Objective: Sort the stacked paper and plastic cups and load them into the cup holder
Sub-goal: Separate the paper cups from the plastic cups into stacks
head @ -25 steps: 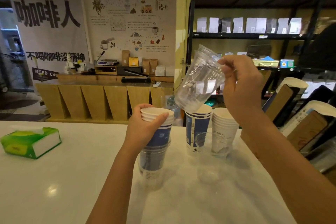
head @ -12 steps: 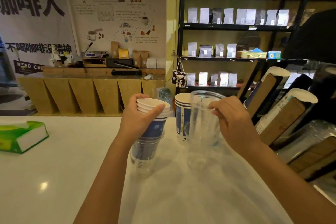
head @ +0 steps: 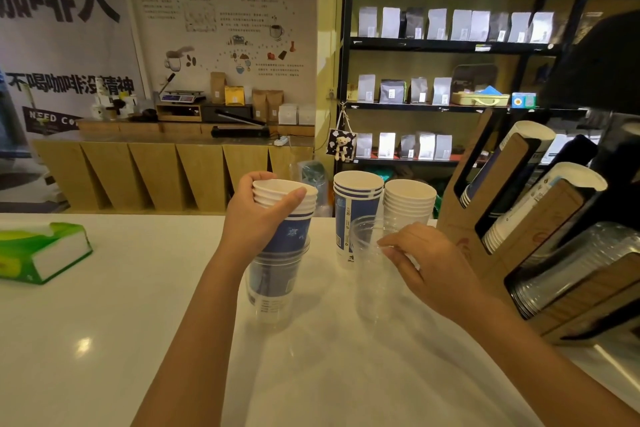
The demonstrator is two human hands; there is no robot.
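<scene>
A mixed stack (head: 281,253) of white paper cups, a blue paper cup and clear plastic cups stands upright on the white counter (head: 104,340). My left hand (head: 258,215) grips its top. A clear plastic cup stack (head: 372,274) stands to its right, and my right hand (head: 415,260) pinches its rim. Behind it stand a blue paper cup stack (head: 356,215) and a white paper cup stack (head: 410,201). The wooden cup holder (head: 512,239) at the right holds slanted rows of paper and plastic cups.
A green tissue box (head: 41,255) lies on the counter at the left. A black shelf with bags (head: 446,87) rises behind the cups. A wooden counter with scales (head: 180,149) stands further back.
My right hand brought the tilted clear plastic cup down from chest height and set it upright onto the clear stack on the counter. The left hand stayed on the mixed stack.
</scene>
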